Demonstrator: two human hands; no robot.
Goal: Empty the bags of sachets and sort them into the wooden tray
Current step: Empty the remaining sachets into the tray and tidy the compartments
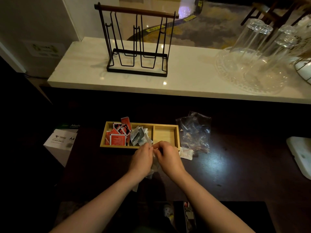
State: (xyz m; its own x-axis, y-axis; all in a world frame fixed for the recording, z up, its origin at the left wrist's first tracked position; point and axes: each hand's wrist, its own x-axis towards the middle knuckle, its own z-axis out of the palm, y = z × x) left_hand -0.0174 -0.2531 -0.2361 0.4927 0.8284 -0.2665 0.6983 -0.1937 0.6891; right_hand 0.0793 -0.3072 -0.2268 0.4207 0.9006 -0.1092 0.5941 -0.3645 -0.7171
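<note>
A wooden tray [165, 126] with three compartments lies on the dark table. Its left compartment holds red sachets [117, 134], the middle one grey-white sachets [139, 135], and the right one shows bare wood. Just in front of the tray, my left hand [141, 160] and my right hand [168, 158] both pinch the top of a small clear bag [154, 165] that hangs between them. Its contents are too dim to make out. Crumpled clear bags [195, 132] lie right of the tray, with a white sachet [186, 154] beside them.
A white counter ledge [185, 81] behind the table carries a black wire rack [137, 47] and upturned glasses on a glass plate [252, 64]. A box of A4 paper [61, 139] stands at the left. A white object [301, 155] lies at the right edge.
</note>
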